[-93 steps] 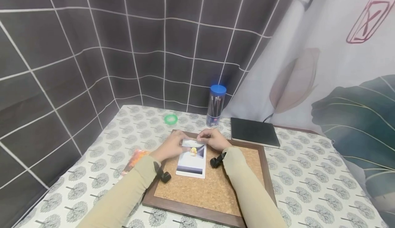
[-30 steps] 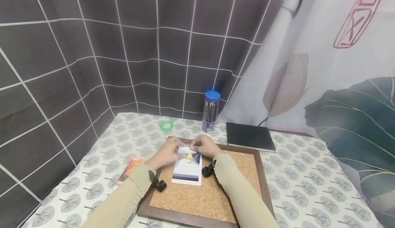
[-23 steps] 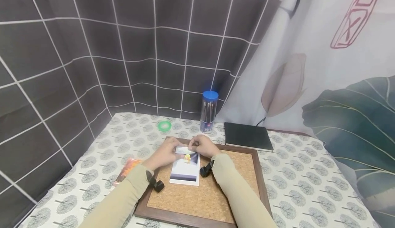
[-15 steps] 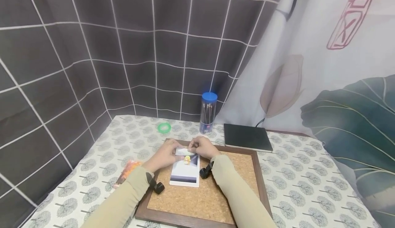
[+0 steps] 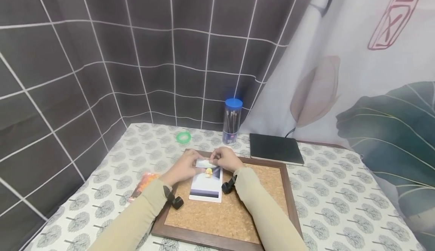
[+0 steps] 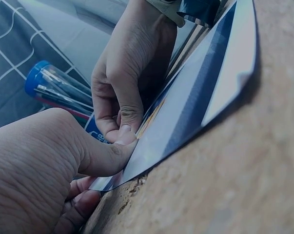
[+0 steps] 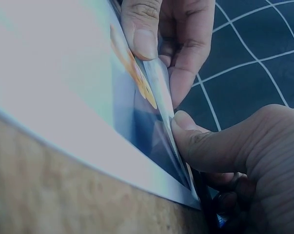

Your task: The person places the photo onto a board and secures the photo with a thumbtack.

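A glossy photo card (image 5: 205,187) with a small yellow figure lies on a cork board (image 5: 227,217) framed in dark wood. My left hand (image 5: 183,167) pinches the card's top-left corner, thumb on its face and fingers beneath, as the left wrist view shows. Close beside it, my right hand (image 5: 227,159) pinches the same top edge between thumb and curled fingers. In the right wrist view, a shiny whitish strip (image 7: 160,85) runs along that edge between the two thumbs. The card (image 6: 186,109) bows up from the cork in the left wrist view.
A clear tube of brushes (image 5: 232,122) with a blue lid stands behind the board. Left of it lies a green ring (image 5: 183,137). A black flat notebook-like item (image 5: 276,148) is at the back right. An orange-red printed piece (image 5: 144,183) lies partly under the left sleeve.
The head view has shifted a little, moving the whole scene slightly in the frame. Both hands stay at the card's top edge, and the card keeps its place on the board.
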`<state>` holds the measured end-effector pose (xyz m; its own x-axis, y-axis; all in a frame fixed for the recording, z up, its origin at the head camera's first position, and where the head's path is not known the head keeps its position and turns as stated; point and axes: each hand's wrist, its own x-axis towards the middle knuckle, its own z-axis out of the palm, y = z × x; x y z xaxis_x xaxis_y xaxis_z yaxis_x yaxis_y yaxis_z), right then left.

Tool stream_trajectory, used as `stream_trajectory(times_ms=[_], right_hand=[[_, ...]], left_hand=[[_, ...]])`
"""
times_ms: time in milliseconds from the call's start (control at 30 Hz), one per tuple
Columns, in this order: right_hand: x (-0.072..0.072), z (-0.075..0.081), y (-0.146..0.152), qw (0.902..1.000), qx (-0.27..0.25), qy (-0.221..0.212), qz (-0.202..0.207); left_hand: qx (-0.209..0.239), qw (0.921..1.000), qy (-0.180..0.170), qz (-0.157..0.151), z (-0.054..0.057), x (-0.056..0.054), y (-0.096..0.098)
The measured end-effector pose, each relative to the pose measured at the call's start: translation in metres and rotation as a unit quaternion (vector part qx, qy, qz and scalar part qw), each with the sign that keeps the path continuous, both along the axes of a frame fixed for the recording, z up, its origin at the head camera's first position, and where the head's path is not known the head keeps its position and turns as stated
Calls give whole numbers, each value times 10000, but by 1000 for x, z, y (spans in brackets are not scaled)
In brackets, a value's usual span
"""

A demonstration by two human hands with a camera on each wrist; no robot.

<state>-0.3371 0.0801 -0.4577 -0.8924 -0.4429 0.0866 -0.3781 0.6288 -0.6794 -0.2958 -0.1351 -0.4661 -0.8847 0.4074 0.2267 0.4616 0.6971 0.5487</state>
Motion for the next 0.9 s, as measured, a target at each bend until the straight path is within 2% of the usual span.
stream_trajectory(times_ms=[233, 700, 900], right_hand=[[3, 1, 0, 10000, -3, -27, 58], [2, -5, 1, 9999, -36, -96, 63], [3, 0, 2, 9997, -193, 103, 128]], left_hand=[[47, 10000, 52, -48, -1, 2, 0], [105, 9999, -69, 100, -4, 4, 1], [52, 9999, 29, 85, -2, 2, 2]])
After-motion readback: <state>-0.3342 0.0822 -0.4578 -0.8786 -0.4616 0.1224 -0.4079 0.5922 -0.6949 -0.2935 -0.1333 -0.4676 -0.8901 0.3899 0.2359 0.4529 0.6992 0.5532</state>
